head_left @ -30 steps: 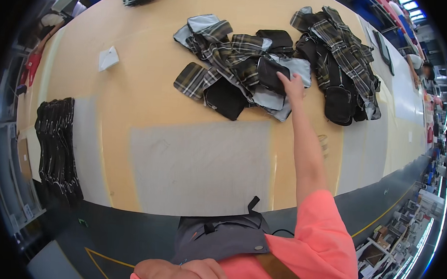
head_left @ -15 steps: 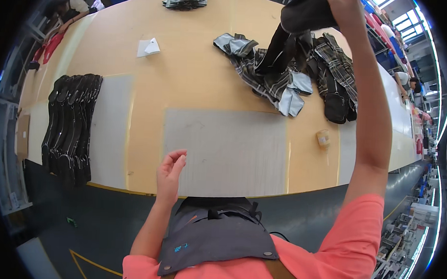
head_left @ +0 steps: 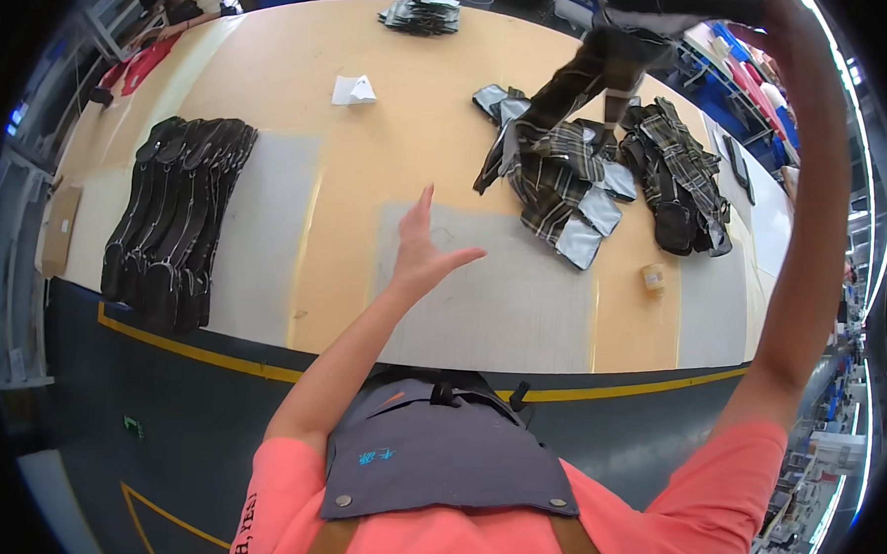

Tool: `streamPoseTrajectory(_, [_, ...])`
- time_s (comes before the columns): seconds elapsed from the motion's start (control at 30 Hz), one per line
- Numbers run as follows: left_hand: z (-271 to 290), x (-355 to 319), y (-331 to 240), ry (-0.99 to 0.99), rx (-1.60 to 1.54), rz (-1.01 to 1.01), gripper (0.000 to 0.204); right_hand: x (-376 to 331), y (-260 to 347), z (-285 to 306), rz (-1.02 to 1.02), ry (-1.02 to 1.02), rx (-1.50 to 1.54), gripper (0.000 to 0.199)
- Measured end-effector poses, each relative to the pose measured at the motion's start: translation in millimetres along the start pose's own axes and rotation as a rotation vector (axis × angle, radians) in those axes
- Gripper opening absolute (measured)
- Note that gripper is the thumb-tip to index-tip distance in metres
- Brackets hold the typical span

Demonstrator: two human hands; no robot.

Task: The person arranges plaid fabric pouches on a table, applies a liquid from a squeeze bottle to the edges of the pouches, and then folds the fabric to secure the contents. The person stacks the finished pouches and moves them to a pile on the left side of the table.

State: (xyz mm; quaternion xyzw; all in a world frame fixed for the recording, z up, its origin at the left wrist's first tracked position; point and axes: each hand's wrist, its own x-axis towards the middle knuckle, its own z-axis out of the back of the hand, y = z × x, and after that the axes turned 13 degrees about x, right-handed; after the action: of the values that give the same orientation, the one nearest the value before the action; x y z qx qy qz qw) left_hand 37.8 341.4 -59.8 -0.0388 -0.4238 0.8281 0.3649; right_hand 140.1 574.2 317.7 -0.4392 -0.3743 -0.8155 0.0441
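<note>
Over the near middle of the table my left hand (head_left: 427, 254) hovers empty, its thumb and fingers spread apart. My right hand (head_left: 782, 39) is raised high at the top right, closed on a black and plaid fabric piece (head_left: 591, 71). That piece is blurred by motion and hangs down toward the pile; my fingertips are partly hidden. Below lies a loose pile of plaid fabric pieces (head_left: 561, 183) with silvery backing patches. Just right of it is a second heap of black and plaid pieces (head_left: 675, 178).
Black zippered fabric pieces (head_left: 179, 221) lie overlapped at the left. A small yellowish container (head_left: 653, 278) stands near the right. A folded white paper (head_left: 354, 90) and a silvery stack (head_left: 420, 15) lie farther back. Another person (head_left: 183, 3) leans over the far left edge.
My right hand has risen farther right, lifting the fabric piece higher off the pile. My left hand has moved forward and right, and its fingers have spread.
</note>
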Motion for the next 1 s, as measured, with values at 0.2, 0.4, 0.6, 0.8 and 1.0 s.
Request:
streamPoseTrajectory(0.2, [-30.9, -0.7, 51.1, -0.117, -0.189, 0.092, 0.031, -42.1, 12.9, 48.6, -0.443, 0.021, -0.223, 0.038])
streamPoseTrajectory(0.4, [31.9, -33.4, 106.4, 0.579, -0.573, 0.483, 0.036, -243.3, -72.6, 143.8, -0.936, -0.052, -0.303, 0.024])
streamPoseTrajectory(0.6, [28.5, -55.0, 156.9, 0.702, -0.483, 0.629, 0.028, -480.1, -157.3, 67.0, -1.51, -0.394, 0.042, 0.021])
streamPoseTrajectory(0.8, [-19.5, -79.8, 190.4, 0.589, 0.062, 0.529, 0.027, -617.1, -186.2, 43.4, -1.536, -0.178, -0.409, 0.035])
streamPoseTrajectory(1.0, [-7.4, -111.0, 146.5, 0.274, 0.073, 0.562, 0.046, -513.7, -144.4, -57.7, -0.845, 0.097, -0.495, 0.056])
